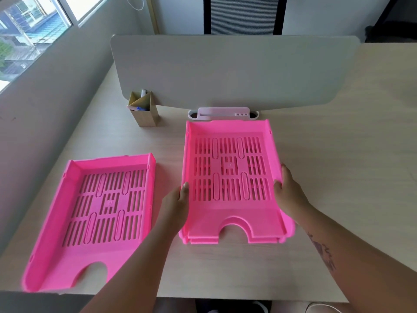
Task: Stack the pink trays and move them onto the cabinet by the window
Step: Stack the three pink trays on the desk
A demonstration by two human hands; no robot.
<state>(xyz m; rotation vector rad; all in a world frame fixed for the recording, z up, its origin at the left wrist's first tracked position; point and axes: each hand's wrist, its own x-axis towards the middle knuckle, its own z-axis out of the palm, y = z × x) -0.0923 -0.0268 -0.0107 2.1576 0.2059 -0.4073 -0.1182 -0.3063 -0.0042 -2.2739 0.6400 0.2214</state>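
Observation:
A stack of pink slotted trays (230, 213) lies on the desk (338, 177) in front of me, one nested on another, with edges of the lower tray showing at the front. My left hand (178, 204) grips the stack's left wall and my right hand (288, 193) grips its right wall. A single pink tray (67, 256) lies apart at the desk's front left corner, slightly turned, its cut-out front near the desk edge.
A grey divider panel (225, 68) stands across the back of the desk. A cardboard pen holder (144, 114) sits at its left foot and a white organiser (223, 112) right behind the stack. A window (27, 30) is at the upper left above a grey wall.

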